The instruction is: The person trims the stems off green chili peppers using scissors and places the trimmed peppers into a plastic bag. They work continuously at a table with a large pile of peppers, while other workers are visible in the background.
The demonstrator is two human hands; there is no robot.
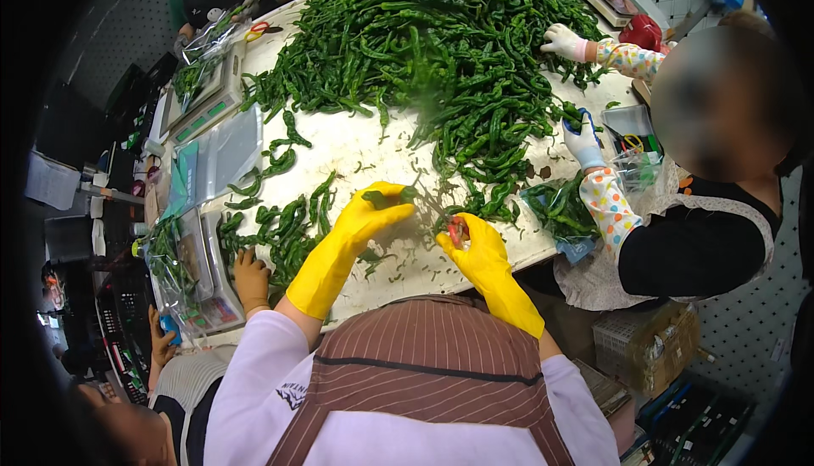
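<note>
My left hand (359, 224), in a yellow rubber glove, holds a green chili pepper (407, 195) between thumb and fingers, its thin stem pointing up. In my yellow-gloved right hand (482, 253) are red-handled scissors (455, 232), their blades reaching up and left towards the pepper's stem. Whether the blades touch the stem I cannot tell. Below and between my hands, cut stem bits (407, 269) litter the white table (343, 141). A large heap of green peppers (420, 40) covers the far side, and a smaller group (289, 230) lies left of my left hand.
A co-worker's brown-gloved hand (251, 278) rests by the left peppers, beside a scale (222, 275). At right, another's white-gloved hand (580, 141) holds peppers above a filled plastic bag (559, 208). Flat plastic bags (222, 154) and another scale (203, 113) lie along the left edge.
</note>
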